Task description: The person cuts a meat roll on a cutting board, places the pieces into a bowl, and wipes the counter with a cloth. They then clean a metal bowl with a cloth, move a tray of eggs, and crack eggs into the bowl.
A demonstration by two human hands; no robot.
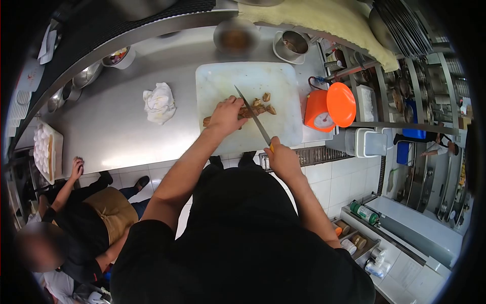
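A white cutting board (217,76) lies on the steel counter in front of me. My left hand (225,117) presses down on a long piece of browned cooked meat (245,112), its fingers curled over the top. Part of the meat sticks out to the left from under the hand. My right hand (284,161) grips the yellow handle of a kitchen knife (261,129). The blade slants across the right part of the meat, close to my left fingertips. Small cut chunks of meat (272,109) lie to the right of the blade.
A crumpled white cloth (159,103) lies left of the board. An orange kitchen scale (318,112) stands right of it; a metal pot (294,44) and a blurred bowl (236,38) sit behind. Egg trays (48,152) and a co-worker (109,210) are at left.
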